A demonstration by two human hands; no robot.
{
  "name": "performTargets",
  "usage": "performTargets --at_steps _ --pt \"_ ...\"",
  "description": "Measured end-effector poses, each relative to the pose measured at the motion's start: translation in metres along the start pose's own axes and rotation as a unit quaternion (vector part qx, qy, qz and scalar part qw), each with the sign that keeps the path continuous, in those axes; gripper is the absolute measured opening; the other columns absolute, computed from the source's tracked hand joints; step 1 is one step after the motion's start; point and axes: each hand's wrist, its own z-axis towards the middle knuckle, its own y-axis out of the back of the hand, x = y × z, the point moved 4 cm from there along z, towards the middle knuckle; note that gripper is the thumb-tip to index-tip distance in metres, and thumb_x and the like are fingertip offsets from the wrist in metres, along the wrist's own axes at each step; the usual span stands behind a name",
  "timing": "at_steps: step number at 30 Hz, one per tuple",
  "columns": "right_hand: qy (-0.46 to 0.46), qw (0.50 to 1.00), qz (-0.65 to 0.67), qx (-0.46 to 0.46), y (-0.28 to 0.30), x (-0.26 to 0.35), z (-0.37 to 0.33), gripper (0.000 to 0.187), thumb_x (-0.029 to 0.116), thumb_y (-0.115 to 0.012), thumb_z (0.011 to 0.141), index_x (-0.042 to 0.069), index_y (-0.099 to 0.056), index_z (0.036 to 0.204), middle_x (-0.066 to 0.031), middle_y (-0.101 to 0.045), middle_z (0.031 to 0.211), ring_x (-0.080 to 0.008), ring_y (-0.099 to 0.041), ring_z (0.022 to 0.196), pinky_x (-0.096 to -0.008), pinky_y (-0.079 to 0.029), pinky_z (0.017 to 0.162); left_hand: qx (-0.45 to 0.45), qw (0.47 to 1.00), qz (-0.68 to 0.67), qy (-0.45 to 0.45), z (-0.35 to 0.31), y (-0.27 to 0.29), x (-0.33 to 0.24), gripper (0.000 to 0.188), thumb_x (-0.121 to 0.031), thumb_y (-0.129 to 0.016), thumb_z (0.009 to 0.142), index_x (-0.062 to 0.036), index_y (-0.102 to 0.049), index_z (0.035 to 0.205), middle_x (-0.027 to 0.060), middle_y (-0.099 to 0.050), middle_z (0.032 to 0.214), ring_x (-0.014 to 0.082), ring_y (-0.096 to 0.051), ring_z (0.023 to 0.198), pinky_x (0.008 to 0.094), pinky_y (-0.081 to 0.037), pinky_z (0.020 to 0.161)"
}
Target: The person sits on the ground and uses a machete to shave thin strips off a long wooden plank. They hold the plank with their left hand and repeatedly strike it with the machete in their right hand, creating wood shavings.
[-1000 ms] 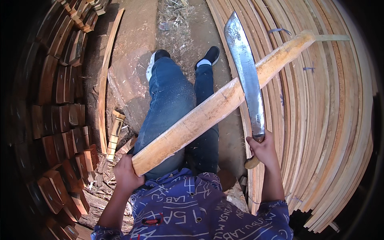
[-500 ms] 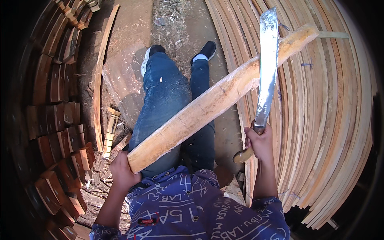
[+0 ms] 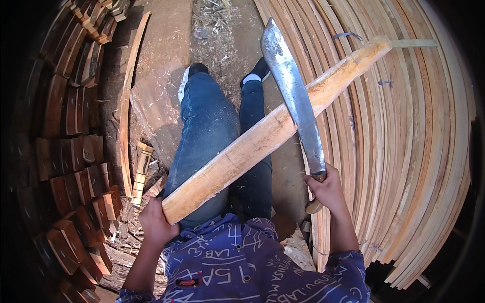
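Observation:
My left hand (image 3: pixel 157 222) is closed round the near end of a long pale wooden plank (image 3: pixel 227 169). The plank slants across my legs, its far end up and to the right over the stacked slats. In my right hand (image 3: pixel 327 188) is a machete (image 3: pixel 298 96), gripped by its wooden handle (image 3: pixel 314 206). Its broad metal blade points up and slightly left, crossing in front of the plank's right half. Whether the blade touches the wood I cannot tell.
Long curved wooden slats (image 3: pixel 399 151) lie stacked on the right. Short cut blocks (image 3: pixel 65 156) are piled on the left. A thin strip (image 3: pixel 132 101) and a carved wooden piece (image 3: pixel 142 174) lie between that pile and my leg. Shavings (image 3: pixel 217 35) litter the ground ahead.
The machete has tilted left, its tip swinging from the right towards my foot, and my right hand has dropped slightly. The plank's far end has shifted a little left and down.

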Motion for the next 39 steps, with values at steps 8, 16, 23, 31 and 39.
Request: performTargets --at_steps 8,16,23,31,39 --pt "-0.038 0.998 0.045 0.012 -0.012 -0.001 -0.007 0.012 0.001 -0.066 0.084 -0.001 -0.055 0.086 -0.0016 -0.054 0.057 -0.0091 -0.051 0.043 -0.0262 -0.041 0.040 0.003 1.000 -0.012 0.013 -0.001 -0.002 0.002 0.046 -0.012 -0.066 0.053 -0.0018 -0.051 0.095 0.0144 -0.051 0.079 0.0379 -0.057 0.069 0.0445 -0.047 0.059" --pt "-0.034 0.996 0.082 -0.010 -0.014 -0.007 -0.007 0.013 -0.001 -0.066 0.083 0.001 -0.053 0.085 -0.0001 -0.052 0.056 -0.0081 -0.049 0.042 -0.0257 -0.040 0.039 0.001 1.000 -0.012 0.007 0.001 -0.006 0.004 0.043 -0.012 -0.065 0.054 -0.0019 -0.052 0.093 0.0146 -0.051 0.079 0.0379 -0.057 0.067 0.0441 -0.047 0.059" --pt "-0.035 0.994 0.096 -0.026 0.000 -0.009 -0.006 0.016 -0.002 -0.067 0.081 0.003 -0.052 0.081 -0.0003 -0.052 0.055 -0.0078 -0.046 0.040 -0.0261 -0.039 0.038 -0.013 1.000 -0.001 -0.010 0.000 -0.001 0.000 0.043 -0.012 -0.064 0.054 -0.0021 -0.052 0.094 0.0150 -0.052 0.079 0.0377 -0.058 0.068 0.0436 -0.048 0.059" --pt "0.005 1.000 0.001 -0.006 -0.023 -0.020 -0.020 0.009 -0.002 -0.062 0.084 -0.002 -0.059 0.092 -0.0036 -0.056 0.062 -0.0071 -0.051 0.049 -0.0241 -0.038 0.045 -0.014 1.000 -0.007 0.002 -0.006 -0.002 0.003 0.043 -0.013 -0.064 0.054 -0.0015 -0.052 0.093 0.0153 -0.050 0.077 0.0385 -0.057 0.068 0.0436 -0.047 0.058" --pt "-0.015 0.995 0.100 -0.023 -0.016 -0.011 -0.008 0.006 -0.002 -0.063 0.083 -0.001 -0.057 0.086 -0.0035 -0.054 0.057 -0.0089 -0.050 0.043 -0.0258 -0.040 0.041 -0.018 1.000 -0.024 0.002 0.001 -0.007 0.002 0.043 -0.012 -0.064 0.053 -0.0020 -0.051 0.093 0.0154 -0.052 0.079 0.0390 -0.058 0.069 0.0436 -0.047 0.059"
